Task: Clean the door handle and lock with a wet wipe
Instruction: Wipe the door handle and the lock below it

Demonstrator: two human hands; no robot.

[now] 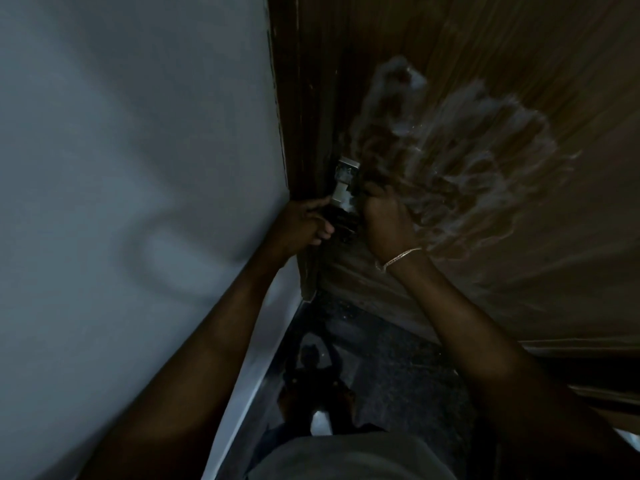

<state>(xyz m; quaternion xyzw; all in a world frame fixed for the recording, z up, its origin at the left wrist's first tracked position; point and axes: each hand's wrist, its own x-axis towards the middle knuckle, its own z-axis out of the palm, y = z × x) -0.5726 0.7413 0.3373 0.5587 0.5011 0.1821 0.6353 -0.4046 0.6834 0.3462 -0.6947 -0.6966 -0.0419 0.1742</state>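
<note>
Lock hardware [343, 183], a silver metal fitting, sits on the dark wooden door [485, 81] at its edge against the frame, beside the grey wall [138, 168]. Head view: its long axis runs up the door edge, upper end tilted slightly right. The left hand [300, 226] lies just below-left, fingers curled, forefinger extended onto the fitting's lower end. The right hand [385, 216] lies just right of it, closed into a fist against the door; whether it grips a wipe cannot be determined, since none is distinguishable. Wet smear marks [450, 150] spread up-right across the panel. Both hands are about equally near; the handle cannot be separately identified.
</note>
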